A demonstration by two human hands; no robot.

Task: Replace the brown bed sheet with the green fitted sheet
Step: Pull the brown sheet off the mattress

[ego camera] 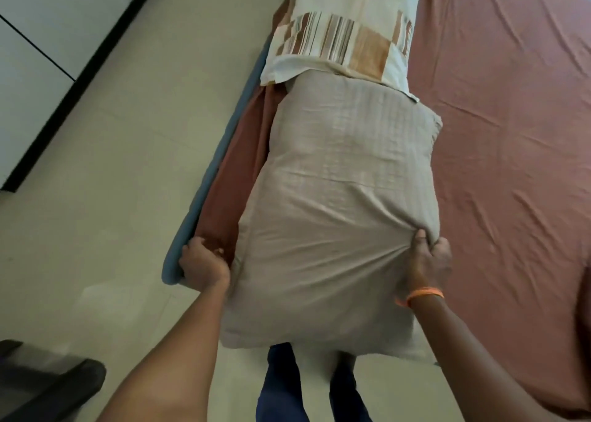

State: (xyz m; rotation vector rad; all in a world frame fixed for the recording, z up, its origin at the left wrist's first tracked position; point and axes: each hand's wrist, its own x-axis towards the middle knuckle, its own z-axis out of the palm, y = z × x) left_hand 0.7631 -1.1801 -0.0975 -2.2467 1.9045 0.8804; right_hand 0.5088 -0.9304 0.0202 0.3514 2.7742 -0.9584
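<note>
Right hand (428, 258): fingers curled, pinching a bunched fold of the plump beige checked fabric pillow (339, 216) near its right edge (thin orange band (425, 293) at that wrist). Left hand (203, 263): at the pillow's left edge, fingers curled over the wrinkled brown cotton bed sheet (511, 133) at the grey mattress corner (174, 261); grip itself cannot be told. Beyond the fingertips, touching the beige pillow's far end: cream pillow with brown striped patches (345, 28). Brown sheet spread across the mattress, right of the fingers.

Two pillows (339, 197) cover the brown sheet's (511, 133) left edge; its right side lies open
</note>
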